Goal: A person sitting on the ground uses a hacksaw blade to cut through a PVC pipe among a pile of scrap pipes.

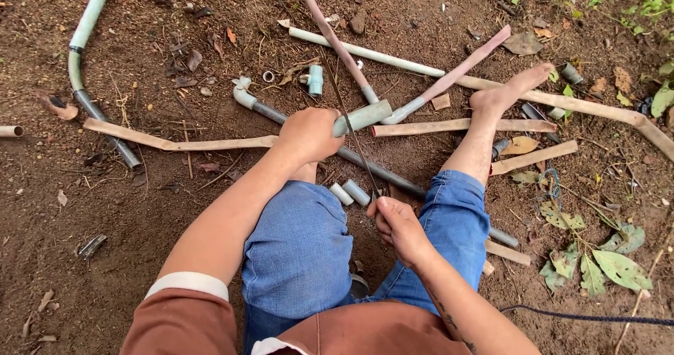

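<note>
The pale green pipe lies across the dirt ground in front of the seated person, at the centre of a scatter of pipe pieces.

Far left: a long bent hose-like pipe curves down from the top edge. A flat tan strip runs rightward from it to the left hand.

Left hand: the fingers are wrapped around the near end of the pale green pipe and press it down; the fist is fully closed on it. A dark grey pipe passes beneath, slanting towards the right knee.

Centre: a thin dark blade or rod crosses the pale green pipe just right of the left hand. Whether it has entered the pipe wall cannot be told. Two short cut pipe stubs lie side by side near the knees; a small tee fitting lies further up.

Right hand: the fingers are closed around the lower end of the thin blade, near the right knee.

Right: a bare foot rests on a long tan pipe. Fallen leaves lie at the far right.

Progress, as a judgement: the two stubs suggest that some cuts are finished. The pale green pipe appears whole, so the present cut looks early or unstarted.
</note>
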